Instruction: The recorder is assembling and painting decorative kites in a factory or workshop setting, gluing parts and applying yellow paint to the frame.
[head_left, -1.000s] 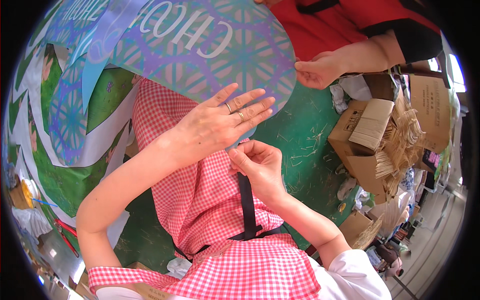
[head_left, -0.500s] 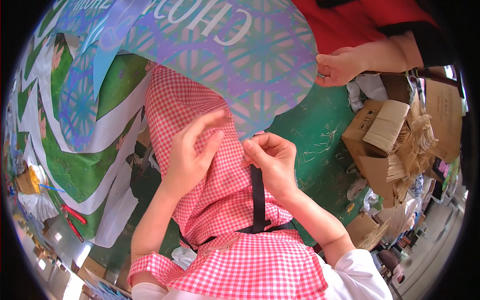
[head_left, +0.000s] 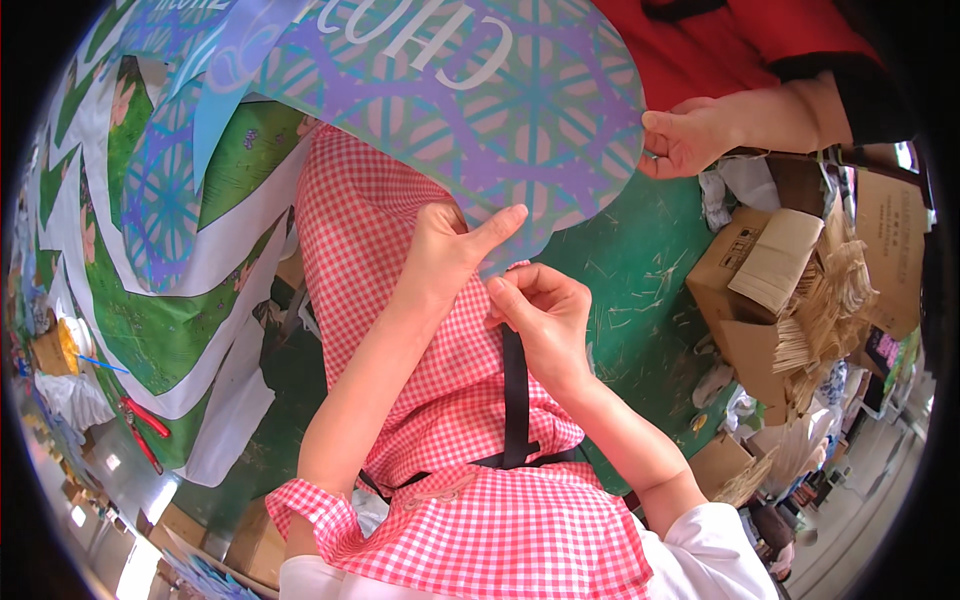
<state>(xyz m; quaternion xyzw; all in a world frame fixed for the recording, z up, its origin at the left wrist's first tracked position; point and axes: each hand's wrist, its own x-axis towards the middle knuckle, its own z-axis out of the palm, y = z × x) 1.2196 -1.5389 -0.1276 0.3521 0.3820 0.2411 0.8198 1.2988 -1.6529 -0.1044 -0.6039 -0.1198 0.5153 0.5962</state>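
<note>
A large printed sheet [head_left: 480,90] with a purple and teal lattice pattern hangs in front of me, above my red checked apron [head_left: 400,330]. My left hand [head_left: 450,250] grips its lower edge, one finger lying along the rim. My right hand [head_left: 540,315] pinches the same edge just beside it, above the black apron strap [head_left: 515,400]. Another person in red holds the sheet's far right edge with one hand [head_left: 685,135].
Open cardboard boxes [head_left: 760,270] with bundles of straw-coloured strips [head_left: 830,310] stand to the right on the green floor [head_left: 640,270]. A green and white printed banner [head_left: 150,320] lies to the left. Red-handled pliers [head_left: 140,425] rest near its lower edge.
My left hand went from lying spread on the sheet to closing on its lower edge beside my right hand. The sheet has lifted and shifted right.
</note>
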